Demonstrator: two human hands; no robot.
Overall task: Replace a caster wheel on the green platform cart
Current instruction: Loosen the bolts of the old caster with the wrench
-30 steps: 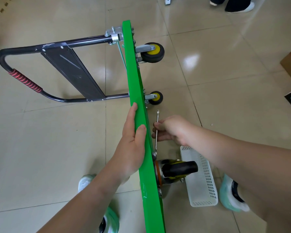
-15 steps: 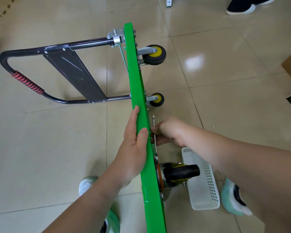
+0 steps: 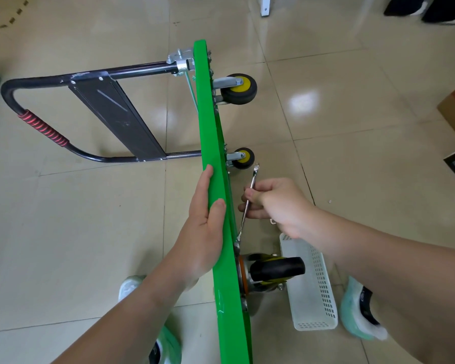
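One black tube handle (image 3: 11, 95), red ribbed grip. One green platform cart (image 3: 210, 127) on edge on glossy tile floor (image 3: 90, 232). Left hand (image 3: 202, 232) clamps top rim, fingers flat, thumb over. Three casters: far yellow-hubbed wheel (image 3: 238, 89), middle yellow-hubbed wheel (image 3: 243, 158), near black caster (image 3: 273, 269). Right hand (image 3: 276, 203) curled round one slim steel wrench (image 3: 248, 203). One white perforated basket (image 3: 310, 285).

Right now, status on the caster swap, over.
Left hand holds cart deck edge. Right hand holds wrench at near caster mount. White basket beside wheel, not blocking.
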